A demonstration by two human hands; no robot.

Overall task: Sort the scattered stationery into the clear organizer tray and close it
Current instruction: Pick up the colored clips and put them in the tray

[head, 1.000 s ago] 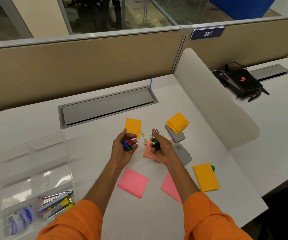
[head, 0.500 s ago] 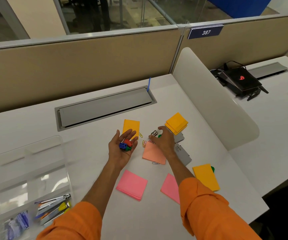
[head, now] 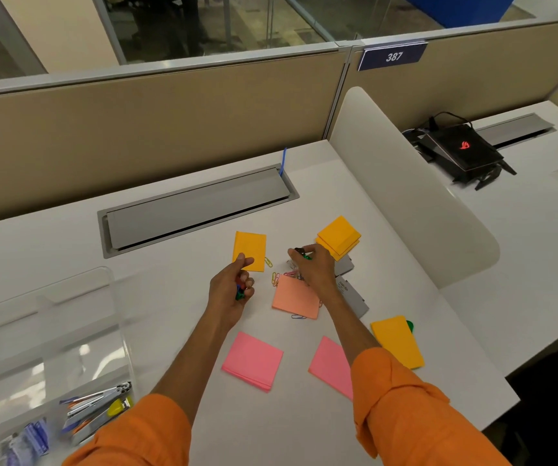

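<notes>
From the head view, my left hand [head: 232, 290] hovers over the middle of the white surface [head: 176, 290], its fingers curled shut around a small bunch of coloured binder clips [head: 241, 290]; red, blue and green show between them. My right hand [head: 311, 267] is just to the right, a little farther out, and its fingertips [head: 296, 254] are pinched on one more binder clip [head: 301, 253], black with green showing, at the edge of the loose paper clips [head: 275, 279]. I judge these clips light, hard and springy, and the smooth bodies could slip out of a full palm, so I would keep the left fist cupped and pick each new one by its wire handles or across its flat sides. The paper clips lie flat and thin; they look awkward to pinch and may be easier slid together first. The sticky note pads are soft and light: an orange one [head: 250, 250] is just beyond my left hand, a salmon one [head: 296, 297] is between my wrists, and two pink ones [head: 252, 361] are nearer me. Those I would lift by an edge, thumb under, so that sheets do not fan. The clear organizer tray [head: 116, 331] sits at the near left, lid up, with staplers [head: 96, 408] already in a near compartment.
</notes>
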